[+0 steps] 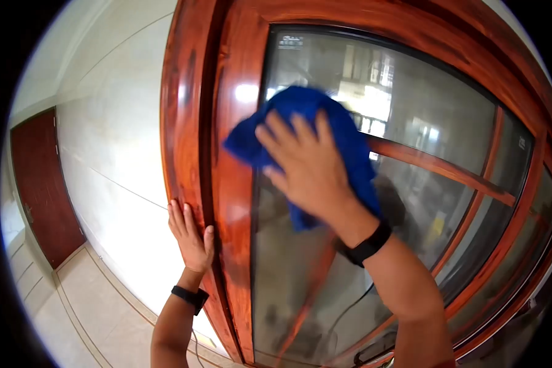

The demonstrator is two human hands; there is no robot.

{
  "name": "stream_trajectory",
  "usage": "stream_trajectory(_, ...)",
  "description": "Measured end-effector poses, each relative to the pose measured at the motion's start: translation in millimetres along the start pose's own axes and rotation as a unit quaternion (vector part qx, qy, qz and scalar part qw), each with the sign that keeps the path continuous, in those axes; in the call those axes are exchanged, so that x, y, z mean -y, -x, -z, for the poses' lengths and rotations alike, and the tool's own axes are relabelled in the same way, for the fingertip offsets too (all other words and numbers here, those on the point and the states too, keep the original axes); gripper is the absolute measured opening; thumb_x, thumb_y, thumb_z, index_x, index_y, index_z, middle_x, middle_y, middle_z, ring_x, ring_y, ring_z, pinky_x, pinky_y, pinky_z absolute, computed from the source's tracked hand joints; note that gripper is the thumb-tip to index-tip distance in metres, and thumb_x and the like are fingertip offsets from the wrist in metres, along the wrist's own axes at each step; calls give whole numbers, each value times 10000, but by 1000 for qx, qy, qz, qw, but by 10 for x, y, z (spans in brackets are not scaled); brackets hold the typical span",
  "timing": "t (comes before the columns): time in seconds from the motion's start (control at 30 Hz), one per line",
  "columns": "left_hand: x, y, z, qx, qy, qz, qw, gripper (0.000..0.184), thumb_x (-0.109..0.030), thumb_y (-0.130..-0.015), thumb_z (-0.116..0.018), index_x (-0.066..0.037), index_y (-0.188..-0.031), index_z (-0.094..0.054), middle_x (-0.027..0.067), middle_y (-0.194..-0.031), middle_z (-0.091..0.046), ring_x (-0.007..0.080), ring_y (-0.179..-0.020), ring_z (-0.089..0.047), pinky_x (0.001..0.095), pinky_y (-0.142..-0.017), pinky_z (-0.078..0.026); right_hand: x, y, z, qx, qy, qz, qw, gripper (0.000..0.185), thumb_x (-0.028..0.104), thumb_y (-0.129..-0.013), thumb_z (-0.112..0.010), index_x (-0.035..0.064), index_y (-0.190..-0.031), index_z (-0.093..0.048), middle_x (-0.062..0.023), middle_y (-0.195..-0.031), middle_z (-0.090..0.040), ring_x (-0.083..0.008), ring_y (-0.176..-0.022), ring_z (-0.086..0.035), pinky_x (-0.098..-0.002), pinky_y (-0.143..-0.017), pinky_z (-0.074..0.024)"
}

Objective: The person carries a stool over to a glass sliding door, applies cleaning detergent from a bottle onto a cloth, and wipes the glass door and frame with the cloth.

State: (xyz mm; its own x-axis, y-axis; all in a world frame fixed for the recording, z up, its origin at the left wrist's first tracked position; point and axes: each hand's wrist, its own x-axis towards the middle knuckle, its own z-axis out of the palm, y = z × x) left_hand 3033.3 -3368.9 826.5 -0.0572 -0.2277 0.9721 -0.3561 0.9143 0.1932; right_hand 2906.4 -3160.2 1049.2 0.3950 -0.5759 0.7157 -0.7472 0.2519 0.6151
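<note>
My right hand (310,165) lies flat with fingers spread on a blue cloth (356,147), pressing it against the glass pane (435,104) and the reddish wooden frame beside it. One corner of the cloth reaches left over the wood; its lower part hangs below my palm. My left hand (191,236) rests on the outer wooden door frame (187,141), fingers stretched out and holding nothing. Both wrists wear a black band.
Wooden bars (441,165) cross behind the glass, which carries reflections. To the left runs a pale wall (116,122) with a dark red door (46,184) farther off. Light floor tiles (98,300) lie below. A handle (374,352) shows at the bottom.
</note>
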Motion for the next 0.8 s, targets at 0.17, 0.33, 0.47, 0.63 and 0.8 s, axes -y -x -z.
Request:
stream_trajectory(0.17,-31,-15,51,1,1,1,1000,688,-248,-891,-532,-21,-1461,-220,254,-1518,-141,446,-1401,-118,549,-1110,-127,-24,-97,-62,-4,-92,-27,995,749,158,-705,-693,132,-1393,-399,-132,-1431,-387,-372,-1187,-427,-594,-1063,-222)
stream_trajectory(0.33,9,-19,48,-1,5,-6,1000,703,-267,-875,-558,-13,-1449,-240,285,-1499,-167,474,-1377,-158,580,-1080,-162,-316,-849,-115,-167,48,-41,984,631,258,-779,-599,100,-1363,-421,-154,-1393,-433,-362,-1228,-391,-524,-1019,-245)
stream_trajectory(0.47,26,-15,37,-5,12,-6,1000,700,-256,-871,-563,-12,-1448,-251,286,-1499,-170,476,-1376,-163,580,-1076,-164,-350,-1090,-212,-210,107,-86,968,638,300,-760,-575,65,-1339,-448,-150,-1367,-467,-347,-1216,-411,-482,-976,-291)
stream_trajectory(0.63,5,-32,23,-18,17,-10,1000,683,-246,-879,-561,-10,-1446,-262,287,-1497,-171,475,-1372,-172,574,-1069,-173,-310,-1183,-118,-201,83,-86,972,560,277,-766,-562,48,-1274,-507,-158,-1292,-516,-347,-1109,-473,-484,-932,-330)
stream_trajectory(0.8,63,5,-39,-21,25,-20,999,678,-280,-900,-557,-21,-1451,-261,263,-1508,-168,454,-1385,-153,550,-1076,-167,-39,-772,-293,-211,73,-58,973,486,213,-761,-554,-8,-1194,-547,-186,-1240,-524,-357,-1077,-477,-474,-921,-338)
